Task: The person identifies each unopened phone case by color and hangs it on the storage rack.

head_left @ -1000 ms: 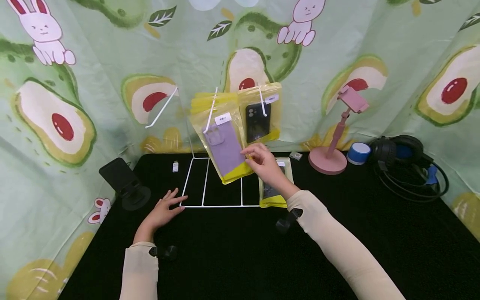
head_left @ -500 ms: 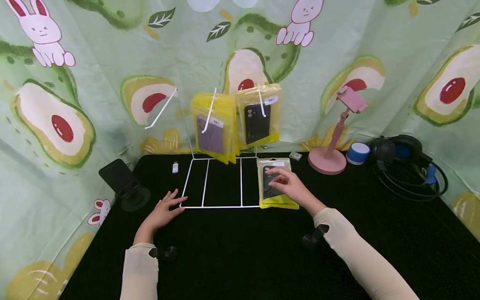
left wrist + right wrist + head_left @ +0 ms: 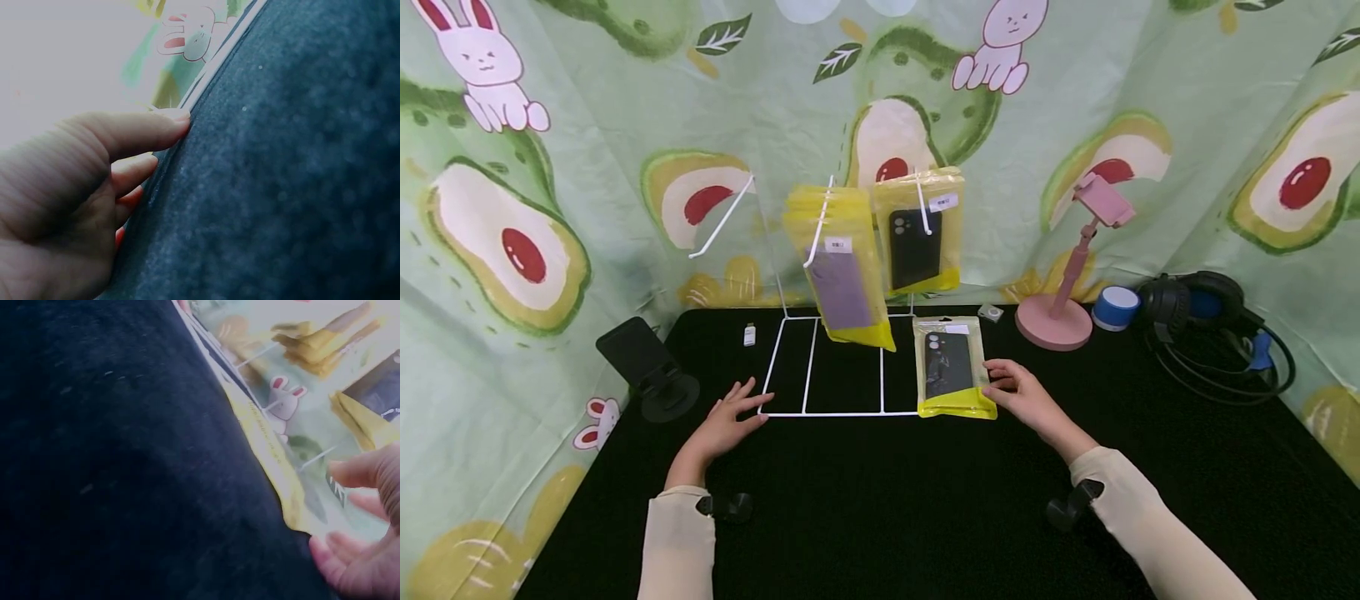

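Head view shows a white wire display rack [image 3: 820, 367] on the black tabletop [image 3: 880, 500], with two of its hooks already carrying yellow-backed phone-case packets: a bunch fronted by a purple case [image 3: 842, 275] and, beside it, a bunch fronted by a black case [image 3: 917, 237]. One hook [image 3: 722, 218], up and to the left of the left hand, is bare. A further packet with a black phone case [image 3: 951, 368] lies flat on the tabletop at the rack's right edge, so judging by the layout the hanging is well begun but this packet is not yet on a hook.

The right hand [image 3: 1026, 398] rests just right of that flat packet, fingers relaxed and loosely spread, fingertips [image 3: 325, 550] at or touching its lower right edge; it grasps nothing. The right wrist view confirms the yellow packet edge [image 3: 269, 450] lying directly ahead of the fingers.

The left hand [image 3: 722, 421] lies flat, palm down, its fingertips [image 3: 178, 122] touching the front left corner of the rack's base; it too is released and holds nothing.

Far right of the right hand stand a pink phone stand [image 3: 1071, 275], a small blue speaker [image 3: 1116, 307] and black headphones [image 3: 1210, 317]; left of the left hand sits a black phone holder [image 3: 643, 367].
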`<action>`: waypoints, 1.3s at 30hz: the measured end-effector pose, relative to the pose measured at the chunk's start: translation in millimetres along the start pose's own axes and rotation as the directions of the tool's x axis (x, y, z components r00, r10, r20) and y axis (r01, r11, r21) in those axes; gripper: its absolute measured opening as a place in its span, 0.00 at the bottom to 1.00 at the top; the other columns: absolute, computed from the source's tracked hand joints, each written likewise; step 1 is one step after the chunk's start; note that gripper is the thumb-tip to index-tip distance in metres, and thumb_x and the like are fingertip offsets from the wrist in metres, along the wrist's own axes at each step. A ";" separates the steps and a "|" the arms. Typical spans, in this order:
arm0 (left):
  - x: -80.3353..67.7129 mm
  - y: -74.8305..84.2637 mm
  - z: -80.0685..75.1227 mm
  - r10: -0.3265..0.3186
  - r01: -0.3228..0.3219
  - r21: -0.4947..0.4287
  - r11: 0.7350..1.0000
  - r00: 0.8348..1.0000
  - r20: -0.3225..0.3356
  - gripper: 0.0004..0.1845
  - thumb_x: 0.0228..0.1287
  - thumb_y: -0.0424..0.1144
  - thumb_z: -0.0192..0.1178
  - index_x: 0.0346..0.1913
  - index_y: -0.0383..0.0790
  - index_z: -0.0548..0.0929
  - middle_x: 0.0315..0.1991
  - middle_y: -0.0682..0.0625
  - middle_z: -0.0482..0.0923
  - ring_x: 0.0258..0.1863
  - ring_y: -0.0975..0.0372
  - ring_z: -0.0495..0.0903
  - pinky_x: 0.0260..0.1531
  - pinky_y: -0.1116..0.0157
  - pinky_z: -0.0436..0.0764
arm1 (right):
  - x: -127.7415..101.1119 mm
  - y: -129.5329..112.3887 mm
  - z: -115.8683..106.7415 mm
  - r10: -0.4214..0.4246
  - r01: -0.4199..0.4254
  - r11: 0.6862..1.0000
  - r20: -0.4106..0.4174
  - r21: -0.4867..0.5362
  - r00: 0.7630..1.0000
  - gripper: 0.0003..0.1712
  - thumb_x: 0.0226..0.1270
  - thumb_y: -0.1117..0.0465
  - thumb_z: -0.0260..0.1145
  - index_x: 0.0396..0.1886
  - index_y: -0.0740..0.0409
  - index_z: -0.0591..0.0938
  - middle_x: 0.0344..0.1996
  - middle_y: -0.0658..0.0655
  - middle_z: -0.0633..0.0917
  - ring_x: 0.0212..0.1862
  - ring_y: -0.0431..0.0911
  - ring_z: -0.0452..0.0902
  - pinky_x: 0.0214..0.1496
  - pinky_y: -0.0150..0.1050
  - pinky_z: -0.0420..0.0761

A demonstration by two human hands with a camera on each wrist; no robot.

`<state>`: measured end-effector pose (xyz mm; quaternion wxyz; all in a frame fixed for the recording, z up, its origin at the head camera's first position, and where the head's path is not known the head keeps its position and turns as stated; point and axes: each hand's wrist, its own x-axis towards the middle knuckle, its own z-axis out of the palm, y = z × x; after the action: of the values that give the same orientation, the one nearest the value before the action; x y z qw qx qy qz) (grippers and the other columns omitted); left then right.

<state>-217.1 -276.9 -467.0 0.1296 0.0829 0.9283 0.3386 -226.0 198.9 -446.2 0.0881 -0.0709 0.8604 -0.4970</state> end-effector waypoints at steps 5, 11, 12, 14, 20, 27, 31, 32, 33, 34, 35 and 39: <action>-1.3 2.0 0.0 0.003 -0.003 0.005 1.000 1.000 -0.004 0.24 0.69 0.43 0.52 0.66 0.39 0.70 0.73 0.32 0.41 0.71 0.37 0.33 0.64 0.37 0.31 | 12.5 -7.1 5.5 0.080 -0.081 0.991 -0.006 -0.106 0.997 0.40 0.64 0.54 0.65 0.69 0.64 0.58 0.60 0.75 0.63 0.58 0.66 0.64 0.56 0.58 0.71; -0.9 3.1 1.4 0.009 -0.009 0.003 1.000 1.000 -0.010 0.24 0.69 0.43 0.53 0.65 0.39 0.70 0.73 0.32 0.42 0.71 0.37 0.34 0.64 0.37 0.32 | 30.8 -12.8 14.3 0.142 -0.147 0.968 -0.037 -0.205 0.989 0.43 0.60 0.56 0.68 0.70 0.61 0.57 0.59 0.76 0.62 0.59 0.65 0.63 0.55 0.57 0.71; -0.8 2.9 1.4 0.012 -0.012 0.003 1.000 1.000 -0.008 0.24 0.69 0.44 0.53 0.65 0.38 0.70 0.73 0.32 0.42 0.71 0.36 0.34 0.64 0.36 0.32 | 32.8 -13.4 15.3 0.148 -0.153 0.965 -0.037 -0.215 0.988 0.42 0.60 0.57 0.68 0.70 0.60 0.58 0.61 0.76 0.63 0.60 0.65 0.62 0.57 0.58 0.69; -0.9 2.0 1.3 0.007 -0.007 -0.001 1.000 1.000 -0.006 0.24 0.69 0.43 0.53 0.65 0.39 0.70 0.73 0.32 0.41 0.71 0.37 0.34 0.64 0.37 0.31 | 35.2 -14.5 16.9 0.154 -0.156 0.960 -0.024 -0.233 0.988 0.40 0.60 0.58 0.68 0.69 0.59 0.60 0.63 0.76 0.63 0.62 0.66 0.61 0.60 0.59 0.66; -1.3 0.7 -0.2 0.002 -0.002 -0.003 1.000 1.000 0.001 0.25 0.69 0.43 0.52 0.66 0.39 0.70 0.73 0.32 0.41 0.71 0.37 0.33 0.64 0.37 0.31 | 32.4 -12.2 18.7 0.159 -0.156 0.966 -0.001 -0.208 0.987 0.31 0.64 0.60 0.63 0.66 0.60 0.67 0.66 0.73 0.62 0.64 0.65 0.60 0.63 0.60 0.63; 0.1 1.9 -0.5 0.009 -0.009 -0.004 1.000 1.000 0.002 0.24 0.69 0.43 0.52 0.66 0.39 0.70 0.73 0.32 0.41 0.71 0.37 0.33 0.64 0.37 0.31 | 24.7 -8.1 18.3 0.122 -0.132 0.981 -0.075 -0.143 0.990 0.23 0.66 0.67 0.58 0.61 0.62 0.73 0.49 0.68 0.74 0.45 0.55 0.69 0.44 0.44 0.73; 1.4 1.3 -0.6 0.007 -0.007 0.002 1.000 1.000 -0.004 0.25 0.69 0.44 0.52 0.66 0.40 0.70 0.73 0.33 0.41 0.71 0.37 0.33 0.64 0.37 0.31 | 17.4 -7.3 10.5 0.127 -0.132 0.990 -0.101 -0.044 0.987 0.23 0.65 0.70 0.55 0.60 0.66 0.73 0.49 0.69 0.75 0.39 0.50 0.72 0.36 0.36 0.75; 1.6 1.0 -0.7 0.007 -0.007 0.003 1.000 1.000 -0.005 0.24 0.69 0.44 0.52 0.66 0.40 0.70 0.73 0.33 0.42 0.71 0.38 0.33 0.64 0.37 0.31 | 15.0 -7.0 7.2 0.128 -0.130 0.991 -0.101 -0.018 0.987 0.23 0.66 0.70 0.54 0.61 0.66 0.72 0.51 0.70 0.75 0.39 0.49 0.73 0.36 0.35 0.76; 1.7 0.8 -1.0 0.005 -0.005 0.003 1.000 1.000 -0.004 0.24 0.69 0.44 0.52 0.66 0.41 0.70 0.73 0.33 0.41 0.71 0.38 0.33 0.64 0.37 0.31 | 11.9 -6.8 4.0 0.124 -0.124 0.992 -0.102 0.006 0.987 0.23 0.66 0.70 0.53 0.61 0.67 0.72 0.52 0.70 0.74 0.39 0.49 0.74 0.35 0.35 0.77; 1.6 0.8 -1.2 0.002 -0.002 0.004 1.000 1.000 -0.002 0.24 0.69 0.44 0.52 0.66 0.41 0.70 0.73 0.33 0.41 0.71 0.38 0.33 0.64 0.37 0.31 | 8.5 -6.0 0.6 0.118 -0.117 0.993 -0.105 0.016 0.987 0.22 0.67 0.70 0.52 0.61 0.67 0.71 0.52 0.71 0.74 0.39 0.50 0.74 0.35 0.35 0.78; 1.5 0.6 -1.2 0.000 0.000 0.004 1.000 1.000 0.001 0.25 0.69 0.44 0.52 0.66 0.41 0.70 0.73 0.33 0.41 0.71 0.38 0.33 0.64 0.37 0.31 | 4.5 -5.3 -3.0 0.104 -0.102 0.995 -0.105 0.018 0.989 0.22 0.68 0.69 0.52 0.62 0.67 0.71 0.54 0.72 0.73 0.40 0.51 0.75 0.36 0.35 0.78; 0.4 -0.5 -1.2 -0.011 0.012 -0.003 1.000 1.000 0.009 0.25 0.69 0.44 0.52 0.66 0.41 0.69 0.73 0.33 0.41 0.71 0.38 0.33 0.64 0.38 0.30 | -16.3 -6.3 -16.0 -0.037 0.030 0.998 -0.149 -0.052 0.988 0.21 0.69 0.69 0.54 0.61 0.66 0.73 0.56 0.71 0.73 0.48 0.54 0.73 0.42 0.35 0.76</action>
<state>-217.8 -277.9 -466.5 0.1358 0.0789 0.9277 0.3388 -213.5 212.7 -431.5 0.0131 -0.0501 0.8753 -0.4807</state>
